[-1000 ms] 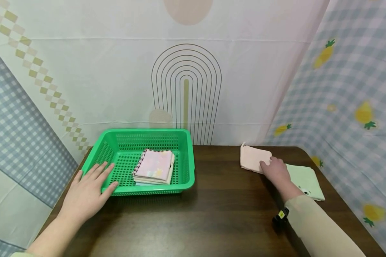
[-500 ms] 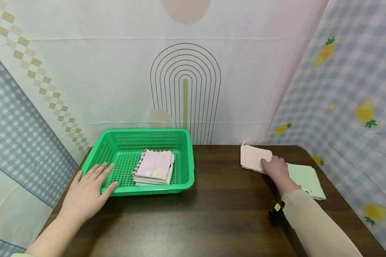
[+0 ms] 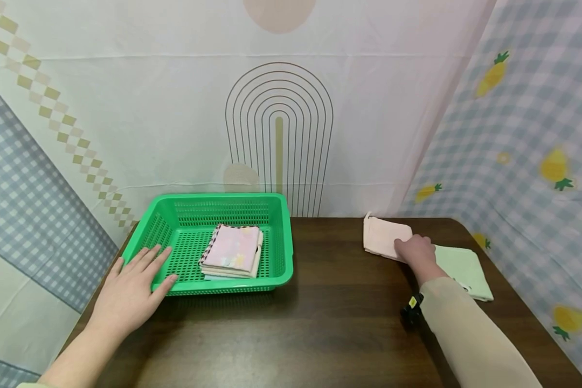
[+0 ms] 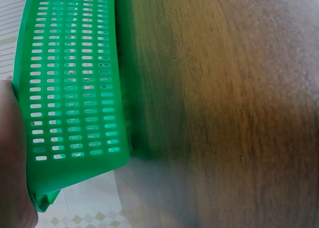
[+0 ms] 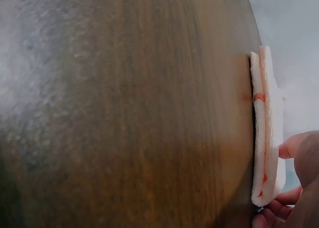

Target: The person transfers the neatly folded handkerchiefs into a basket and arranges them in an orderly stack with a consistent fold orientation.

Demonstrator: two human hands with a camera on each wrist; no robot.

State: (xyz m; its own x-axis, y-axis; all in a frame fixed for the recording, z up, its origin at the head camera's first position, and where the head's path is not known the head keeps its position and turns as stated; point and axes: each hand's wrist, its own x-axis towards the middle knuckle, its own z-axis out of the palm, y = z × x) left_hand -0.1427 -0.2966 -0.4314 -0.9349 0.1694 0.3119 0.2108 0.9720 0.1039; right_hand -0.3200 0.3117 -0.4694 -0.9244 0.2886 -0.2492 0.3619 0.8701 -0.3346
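1. The head view showed the left hand (image 3: pixel 133 291) with fingers straight and spread, resting at the left front corner of the green basket (image 3: pixel 233 286), its grip released.
2. The left wrist view caught only part of that hand, beside the rim, but revealed the basket's slotted outer wall standing on the brown table (image 3: pixel 320 307).
3. A small stack of folded cloths (image 3: pixel 233 248), lilac on top, lay inside the basket; the head view showed it plainly, whereas the left wrist view gave only specks through the slots.
4. The right hand (image 3: pixel 417 256) grasped the near right corner of the pink towel (image 3: pixel 387 237), which lay at the table's far right.
5. Only the right wrist view showed the towel's layered edge with reddish marks, the thumb against its top and fingers curled at its end.
6. Just beside the right hand lay a pale green towel (image 3: pixel 462 267), clear only from the head.
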